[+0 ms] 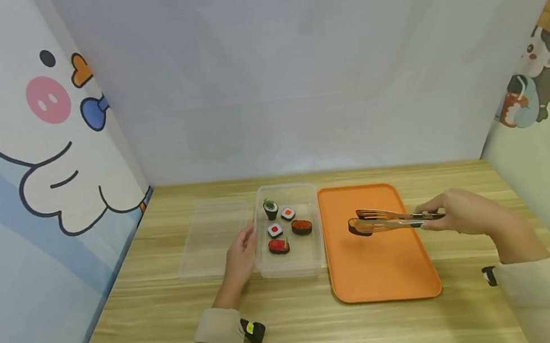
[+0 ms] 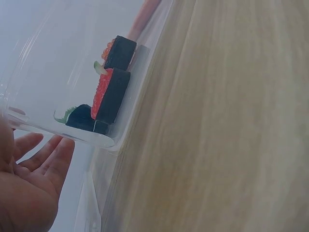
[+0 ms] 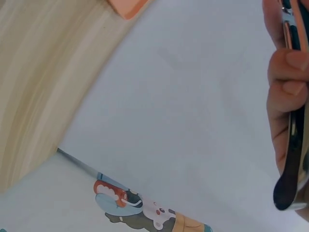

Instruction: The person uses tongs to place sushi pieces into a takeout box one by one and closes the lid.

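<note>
My right hand [image 1: 465, 212] grips a pair of metal tongs [image 1: 397, 224] by the handle end. Between the tong tips is a dark-wrapped sushi piece [image 1: 360, 230], apparently raised over the orange tray [image 1: 384, 278]. On the left, a clear plastic box [image 1: 296, 264] contains several sushi pieces, among them a red-topped one [image 1: 278, 246], an orange roe one [image 1: 301, 226] and a green-topped cone [image 1: 271, 209]. My left hand [image 1: 240, 259] rests at the box's left wall; the left wrist view shows its loosely extended fingers [image 2: 57, 159] there. Only the tongs' handle shows in the right wrist view.
A flat clear lid [image 1: 213, 238] lies on the wooden table [image 1: 293, 333] left of the box. The tray stands close against the box's right side. A pale cloth wall [image 1: 295, 78] rises behind the table, with cartoon-printed panels at both sides.
</note>
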The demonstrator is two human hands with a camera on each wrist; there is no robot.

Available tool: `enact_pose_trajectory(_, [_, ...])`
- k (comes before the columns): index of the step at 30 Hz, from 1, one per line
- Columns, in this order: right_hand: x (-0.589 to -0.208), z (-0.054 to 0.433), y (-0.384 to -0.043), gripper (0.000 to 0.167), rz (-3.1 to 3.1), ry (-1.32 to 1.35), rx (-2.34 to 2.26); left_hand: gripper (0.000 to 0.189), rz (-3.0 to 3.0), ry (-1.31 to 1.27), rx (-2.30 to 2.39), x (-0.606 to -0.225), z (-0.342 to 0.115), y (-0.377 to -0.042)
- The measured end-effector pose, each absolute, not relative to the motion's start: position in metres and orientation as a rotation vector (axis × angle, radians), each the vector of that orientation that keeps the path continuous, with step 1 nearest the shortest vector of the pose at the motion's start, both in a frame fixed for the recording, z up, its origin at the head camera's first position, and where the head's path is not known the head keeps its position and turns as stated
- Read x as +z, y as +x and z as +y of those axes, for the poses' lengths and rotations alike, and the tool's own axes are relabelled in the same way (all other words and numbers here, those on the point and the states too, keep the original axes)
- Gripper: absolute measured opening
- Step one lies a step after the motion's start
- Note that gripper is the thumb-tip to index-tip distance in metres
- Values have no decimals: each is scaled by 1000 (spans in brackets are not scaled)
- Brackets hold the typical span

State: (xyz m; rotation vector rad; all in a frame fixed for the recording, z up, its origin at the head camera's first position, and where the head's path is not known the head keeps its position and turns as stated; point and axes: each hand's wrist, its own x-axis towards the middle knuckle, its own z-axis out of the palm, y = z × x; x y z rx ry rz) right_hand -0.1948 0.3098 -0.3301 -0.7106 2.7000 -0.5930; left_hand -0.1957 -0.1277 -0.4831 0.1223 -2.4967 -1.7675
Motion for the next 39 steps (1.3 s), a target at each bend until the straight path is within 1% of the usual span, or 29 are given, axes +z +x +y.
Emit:
enact_pose_trajectory(4, [-322, 295, -197, 37, 2722, -756, -578, 41, -2493, 114, -1765, -484, -127, -196])
enact_pose_trajectory(11, [-316, 266, -203, 30, 2747, -862, -537, 41, -2489, 126, -1768, -486, -126, -198])
enact_pose_trajectory(19, [-317, 229, -212, 33, 2683, -961, -573, 41, -2486, 123, -1789, -486, -126, -199])
enact_pose_trajectory(28, [-333, 189, -219, 33, 2681, -1008, -490, 41, -2485, 111, -1802, -486, -127, -199])
enact_pose_trajectory(32, [-346, 177, -221, 34, 2670, -1002, -474, 40, -2484, 103, -1803, -486, -127, -199])
enact_pose_trajectory(39, [-362, 161, -223, 31, 2605, -1008, -475, 40, -2492, 104, -1777, -486, -126, -199])
